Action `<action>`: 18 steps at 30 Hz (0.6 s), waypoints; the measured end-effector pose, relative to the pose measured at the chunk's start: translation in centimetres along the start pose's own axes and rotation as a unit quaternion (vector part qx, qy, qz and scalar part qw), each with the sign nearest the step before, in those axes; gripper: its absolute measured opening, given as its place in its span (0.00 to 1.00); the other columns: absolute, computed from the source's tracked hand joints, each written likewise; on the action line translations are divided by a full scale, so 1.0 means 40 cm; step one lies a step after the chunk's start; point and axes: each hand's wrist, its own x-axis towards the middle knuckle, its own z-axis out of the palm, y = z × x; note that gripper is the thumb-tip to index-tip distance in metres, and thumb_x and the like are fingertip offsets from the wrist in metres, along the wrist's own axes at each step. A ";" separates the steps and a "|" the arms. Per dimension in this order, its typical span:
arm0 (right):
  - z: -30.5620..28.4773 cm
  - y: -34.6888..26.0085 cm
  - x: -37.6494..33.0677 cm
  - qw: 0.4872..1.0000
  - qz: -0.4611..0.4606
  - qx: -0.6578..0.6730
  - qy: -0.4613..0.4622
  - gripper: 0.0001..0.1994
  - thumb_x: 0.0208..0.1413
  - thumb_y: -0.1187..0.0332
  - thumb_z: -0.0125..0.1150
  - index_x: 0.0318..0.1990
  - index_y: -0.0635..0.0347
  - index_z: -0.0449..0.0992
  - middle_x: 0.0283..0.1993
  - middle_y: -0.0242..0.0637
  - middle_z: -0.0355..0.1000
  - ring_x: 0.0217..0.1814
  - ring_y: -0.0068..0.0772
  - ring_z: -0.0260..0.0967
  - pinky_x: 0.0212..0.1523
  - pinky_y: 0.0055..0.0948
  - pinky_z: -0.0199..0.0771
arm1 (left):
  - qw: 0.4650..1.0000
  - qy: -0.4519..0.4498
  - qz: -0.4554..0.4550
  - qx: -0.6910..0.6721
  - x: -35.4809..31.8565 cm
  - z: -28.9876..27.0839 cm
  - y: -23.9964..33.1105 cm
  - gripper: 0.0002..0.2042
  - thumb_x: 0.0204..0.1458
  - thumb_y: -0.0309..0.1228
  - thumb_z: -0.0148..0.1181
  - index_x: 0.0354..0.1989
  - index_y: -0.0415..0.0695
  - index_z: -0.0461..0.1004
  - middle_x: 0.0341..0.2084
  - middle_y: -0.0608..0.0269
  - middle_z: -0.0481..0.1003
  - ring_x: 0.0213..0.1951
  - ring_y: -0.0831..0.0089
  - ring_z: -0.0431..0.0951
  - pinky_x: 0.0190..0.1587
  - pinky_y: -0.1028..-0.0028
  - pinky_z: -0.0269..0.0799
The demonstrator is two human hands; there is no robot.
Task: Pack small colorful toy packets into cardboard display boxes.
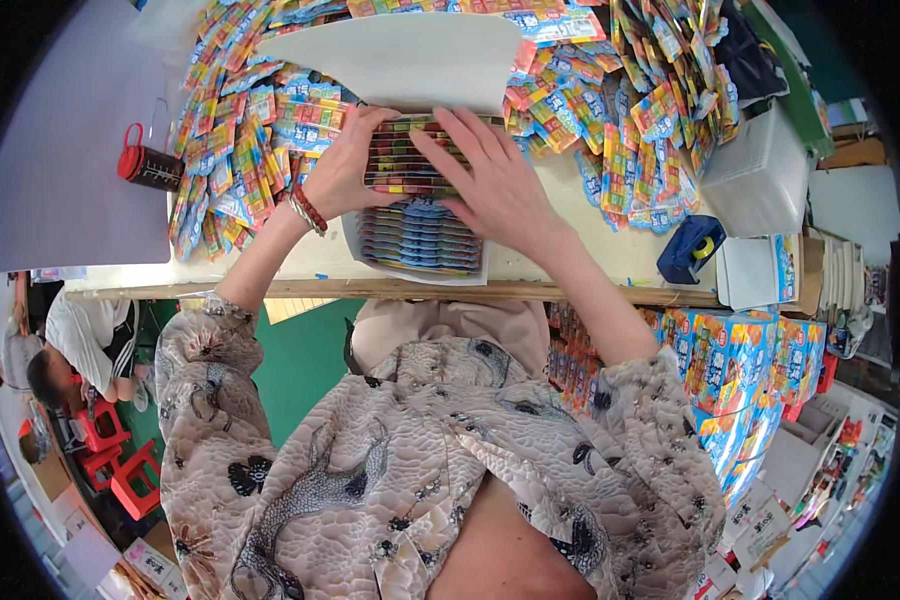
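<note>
A white display box [400, 60] lies on the table in front of me, its lid flap raised at the far side. Inside are two rows of flat, colourful packets standing on edge: a far row [390, 160] with red, yellow and green edges, and a near row [420, 240] mostly blue. My left hand [345, 165] clasps the far row's left end, thumb along its near side. My right hand [495, 180] spans that row's right end, long fingers stretched over the top and thumb at the near side. Its palm hides part of the row.
Heaps of loose packets [235, 170] cover the table's back and both sides. A black cup with red lid [150, 165] is at left. At right are a blue tape dispenser [692, 250] and a translucent bin [760, 175]. Printed cartons [720, 360] are stacked below right; red stools [135, 480] and a person [85, 340] are left.
</note>
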 end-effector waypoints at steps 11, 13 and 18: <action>0.017 0.052 0.090 0.973 0.067 -0.087 -0.205 0.45 0.38 0.50 0.71 0.64 0.53 0.56 0.50 0.46 0.64 0.57 0.45 0.60 0.57 0.39 0.60 | 0.982 -0.085 0.048 0.162 0.008 0.006 -0.030 0.46 0.43 0.52 0.63 0.67 0.40 0.49 0.62 0.46 0.56 0.63 0.51 0.55 0.66 0.60 0.50; 0.028 0.065 0.097 0.972 0.070 -0.081 -0.210 0.45 0.37 0.51 0.71 0.65 0.53 0.56 0.51 0.46 0.64 0.57 0.47 0.60 0.57 0.39 0.61 | 0.987 -0.102 0.041 0.121 0.023 -0.022 -0.021 0.45 0.44 0.50 0.64 0.67 0.42 0.50 0.61 0.45 0.56 0.63 0.51 0.56 0.66 0.60 0.51; -0.003 0.083 0.114 0.967 0.062 -0.030 -0.246 0.44 0.40 0.57 0.69 0.66 0.54 0.53 0.51 0.49 0.64 0.58 0.51 0.61 0.58 0.41 0.62 | 0.990 -0.115 -0.019 0.085 0.036 -0.016 -0.015 0.46 0.39 0.38 0.69 0.68 0.48 0.50 0.56 0.51 0.65 0.59 0.53 0.61 0.61 0.60 0.59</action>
